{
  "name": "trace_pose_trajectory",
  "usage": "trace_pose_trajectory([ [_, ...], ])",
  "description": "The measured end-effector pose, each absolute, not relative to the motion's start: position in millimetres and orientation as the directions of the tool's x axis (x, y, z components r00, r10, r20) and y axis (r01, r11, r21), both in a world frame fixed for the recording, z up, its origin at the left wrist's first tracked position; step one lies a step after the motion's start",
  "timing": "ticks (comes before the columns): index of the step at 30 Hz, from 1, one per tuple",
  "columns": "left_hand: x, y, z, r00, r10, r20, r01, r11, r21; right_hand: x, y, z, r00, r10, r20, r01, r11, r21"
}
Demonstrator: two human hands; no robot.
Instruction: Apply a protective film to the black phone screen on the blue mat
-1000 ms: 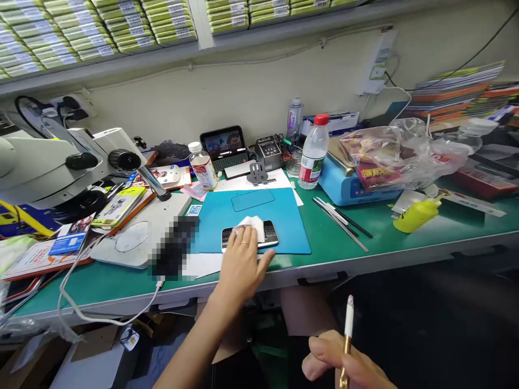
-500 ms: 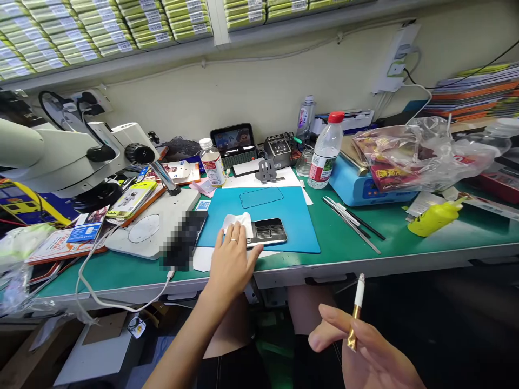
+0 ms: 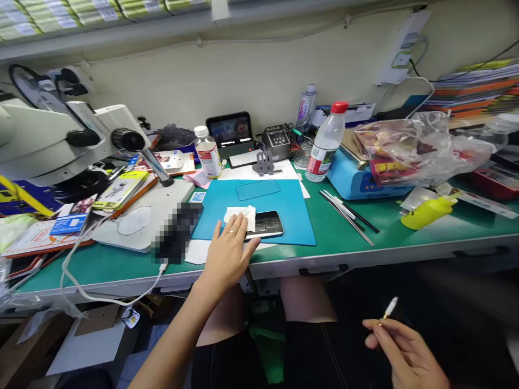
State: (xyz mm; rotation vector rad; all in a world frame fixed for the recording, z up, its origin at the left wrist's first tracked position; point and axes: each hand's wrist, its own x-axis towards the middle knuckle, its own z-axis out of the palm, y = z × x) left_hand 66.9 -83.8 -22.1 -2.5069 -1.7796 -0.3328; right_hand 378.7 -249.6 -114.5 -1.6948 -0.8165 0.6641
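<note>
My left hand (image 3: 227, 251) lies flat with its fingers spread on a white wipe (image 3: 242, 215), pressing it onto the left end of a dark phone (image 3: 264, 224). The phone rests on a blue work mat (image 3: 284, 202) near the front edge of the green bench (image 3: 385, 237). My right hand (image 3: 405, 351) hangs low at the bottom right, off the bench, with its fingers pinched on a cigarette (image 3: 389, 308) that points up and to the right.
A microscope (image 3: 68, 143) and its white base plate (image 3: 133, 227) stand at the left, a white cable (image 3: 101, 297) looping over the edge. Bottles (image 3: 324, 143), a blue device (image 3: 357, 183), tweezers (image 3: 348, 219), a yellow squeeze bottle (image 3: 425, 210) and plastic bags (image 3: 413, 146) fill the right.
My left hand has slid the wipe leftward along the phone, baring more of its right end. My right hand has dropped lower and moved right with the cigarette.
</note>
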Motion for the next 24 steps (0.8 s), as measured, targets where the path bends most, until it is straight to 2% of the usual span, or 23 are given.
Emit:
trace_pose_trajectory([
  [4,73,-86,-27,0.323,0.921,0.217,0.940,-0.339,0.037,427,-273,-193,0.611,0.716,-0.337,0.144,-0.519,-0.842],
  [9,73,-87,-28,0.324,0.922,0.211,0.941,-0.338,0.032,458,-295,-250,0.646,0.604,-0.467,0.134,-0.692,-0.709],
  [18,74,-90,-25,0.315,0.932,0.179,0.945,-0.325,0.031,477,-295,-275,0.687,0.477,-0.549,0.125,-0.821,-0.556],
  [21,74,-89,-25,0.316,0.931,0.183,0.945,-0.326,0.028,471,-298,-273,0.681,0.488,-0.546,0.114,-0.807,-0.579],
  [24,72,-84,-24,0.319,0.930,0.182,0.944,-0.329,0.023,460,-295,-252,0.633,0.564,-0.531,0.119,-0.748,-0.653],
])
